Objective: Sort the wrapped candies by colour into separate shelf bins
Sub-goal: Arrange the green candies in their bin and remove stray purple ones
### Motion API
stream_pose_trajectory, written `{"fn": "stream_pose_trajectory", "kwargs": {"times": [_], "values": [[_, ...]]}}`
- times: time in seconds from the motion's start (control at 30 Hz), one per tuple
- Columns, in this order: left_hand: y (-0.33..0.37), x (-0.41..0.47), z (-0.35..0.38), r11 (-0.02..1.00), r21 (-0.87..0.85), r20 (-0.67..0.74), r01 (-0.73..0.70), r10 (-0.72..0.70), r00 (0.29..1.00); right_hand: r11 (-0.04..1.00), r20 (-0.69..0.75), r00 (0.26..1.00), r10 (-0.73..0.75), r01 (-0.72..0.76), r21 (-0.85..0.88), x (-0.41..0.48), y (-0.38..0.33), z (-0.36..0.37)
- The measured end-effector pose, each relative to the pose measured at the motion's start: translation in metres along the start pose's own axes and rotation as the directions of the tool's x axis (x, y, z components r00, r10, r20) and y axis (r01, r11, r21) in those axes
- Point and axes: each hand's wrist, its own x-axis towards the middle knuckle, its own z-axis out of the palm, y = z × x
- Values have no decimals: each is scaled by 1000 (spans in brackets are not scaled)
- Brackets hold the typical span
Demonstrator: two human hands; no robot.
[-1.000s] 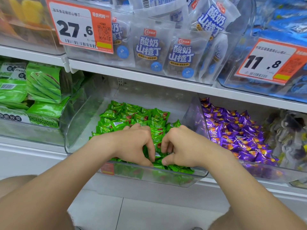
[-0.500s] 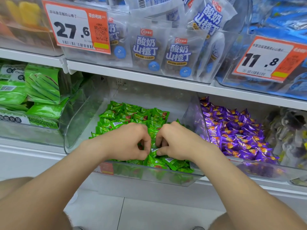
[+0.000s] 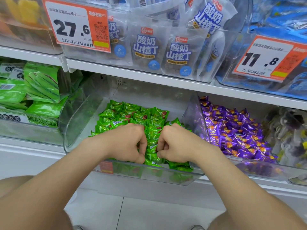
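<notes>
Left hand (image 3: 126,143) and right hand (image 3: 177,145), knuckles up, fingers (image 3: 142,143) around green candies (image 3: 132,114)

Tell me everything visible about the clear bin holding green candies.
The clear bin looks like transparent plastic: tall slanted side walls, low front lip with red label. It sits on the lower shelf, partly filled with green candies, beside the purple candies. The left hand and right hand reach over its lip, gripping candies.

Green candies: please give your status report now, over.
Left hand and right hand both in middle bin, fingers curled on green candies. Purple candies separate in next bin. No obstacle seen.
</notes>
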Motion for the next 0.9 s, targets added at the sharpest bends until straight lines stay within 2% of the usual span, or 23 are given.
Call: {"fn": "stream_pose_trajectory", "kwargs": {"times": [0.2,0.27,0.37,0.47,0.67,0.9], "values": [[3,4,2,999,-13,-56,52,-52,997,997,-104,994,-34,26,-74,8,-3,11],[5,6,4,998,5,-71,62,-62,996,1000,-130,991,-18,14,-28,6,0,2],[5,7,5,998,26,-101,65,-62,993,994,-38,999,15,-11,108,-5,6,-15],[6,8,7,997,29,-150,73,-68,986,997,50,999,-3,-1,76,-11,0,-14],[5,9,4,994,-37,-149,99,-103,983,994,-9,1000,-30,29,-110,2,-13,-3],[9,11,4,998,33,-145,44,-39,989,997,15,1000,-15,16,-69,5,-12,-6]]}}
